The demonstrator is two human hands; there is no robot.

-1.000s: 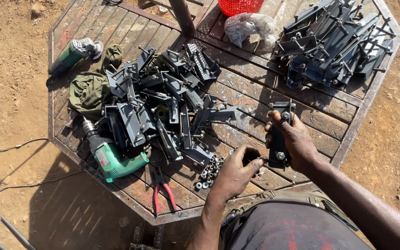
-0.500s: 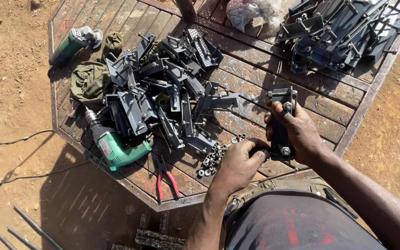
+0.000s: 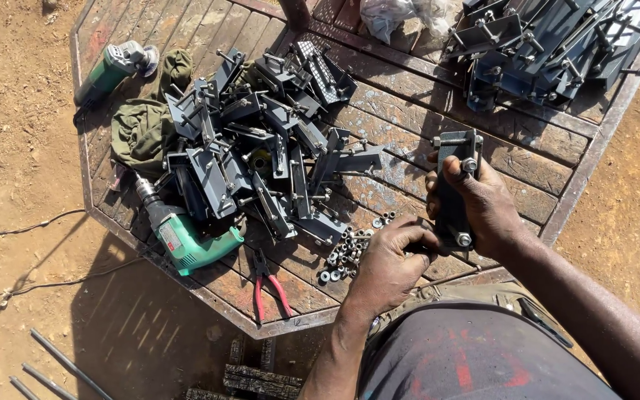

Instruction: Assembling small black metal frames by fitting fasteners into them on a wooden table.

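My right hand (image 3: pixel 487 204) grips a dark steel bracket (image 3: pixel 454 157) with bolts through it, held upright over the near right part of the wooden table (image 3: pixel 535 159). My left hand (image 3: pixel 392 264) has its fingers pinched together at the bracket's lower end, just right of a small heap of loose nuts (image 3: pixel 346 252); whether a nut is in the fingers I cannot tell. A big pile of similar dark brackets (image 3: pixel 261 141) lies in the middle of the table.
A second stack of brackets (image 3: pixel 557 44) sits at the far right. A green electric drill (image 3: pixel 187 237) and red-handled pliers (image 3: pixel 268 285) lie near the front edge, a green grinder (image 3: pixel 112 67) and olive cloth (image 3: pixel 142 126) at the left. Steel rods (image 3: pixel 53 367) lie on the dirt.
My left hand has moved right from the nuts to the bracket's lower end. The right hand keeps holding the bracket. The view has shifted slightly.
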